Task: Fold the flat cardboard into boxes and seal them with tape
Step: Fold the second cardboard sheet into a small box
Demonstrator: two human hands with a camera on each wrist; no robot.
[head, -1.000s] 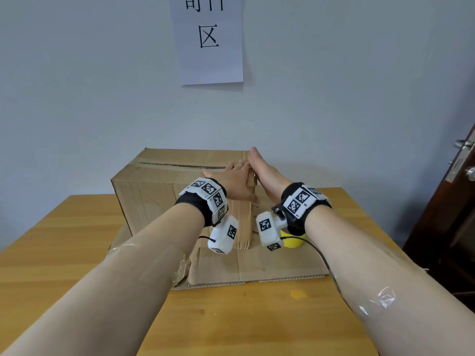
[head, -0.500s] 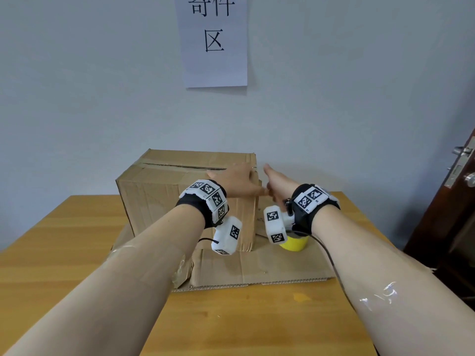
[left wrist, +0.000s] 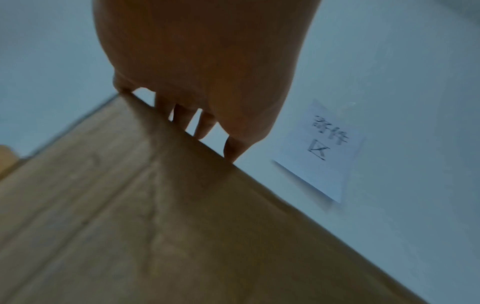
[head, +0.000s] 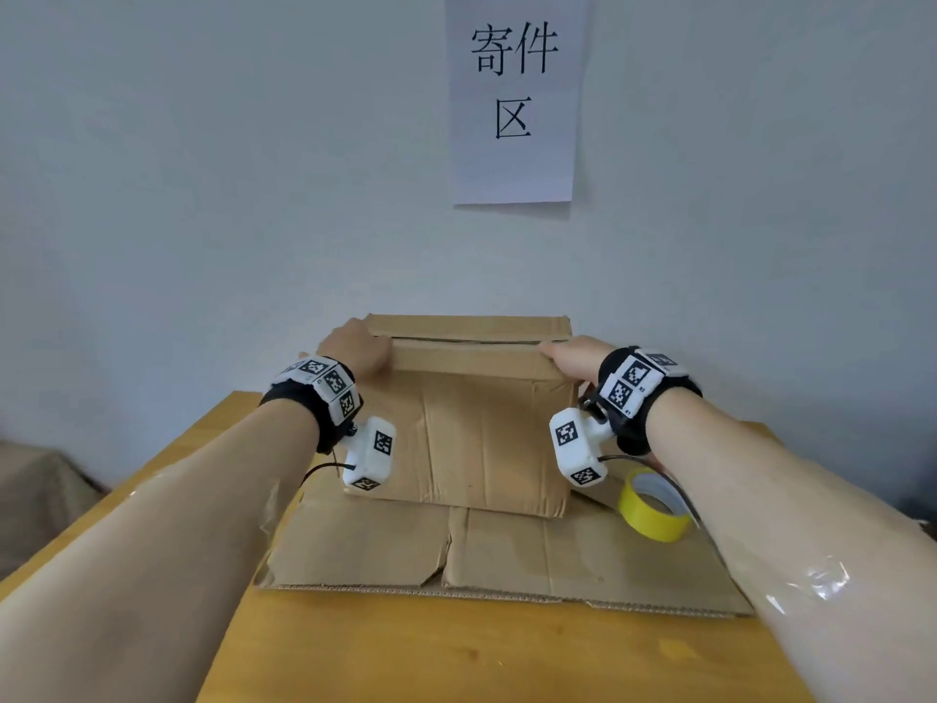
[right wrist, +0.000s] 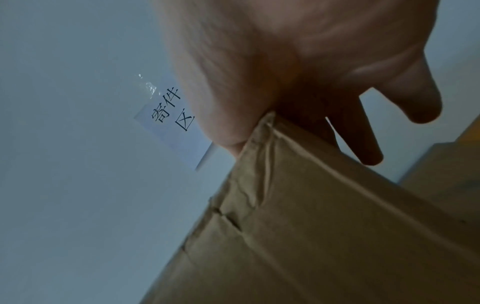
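Observation:
A brown cardboard box [head: 476, 433] stands on a flat sheet of cardboard [head: 507, 555], its wide face toward me and its top flaps folded down, with a seam along the top. My left hand [head: 355, 347] sits on the box's top left corner, and its fingertips [left wrist: 205, 129] touch the top edge of the box [left wrist: 155, 226]. My right hand [head: 568, 357] straddles the top right corner. Its thumb [right wrist: 228, 131] lies on the box [right wrist: 311, 226], while the straight fingers [right wrist: 363, 144] reach down the right side. A roll of yellow tape [head: 654, 504] lies on the sheet, right of the box.
Everything rests on a wooden table [head: 456, 652] pushed against a pale wall. A white paper sign [head: 512, 93] hangs on the wall above the box. A brown shape [head: 30, 479] sits low, left of the table.
Both hands were together at the box's near right corner. The box has turned its wide face toward me, and the hands have moved apart to its two top corners.

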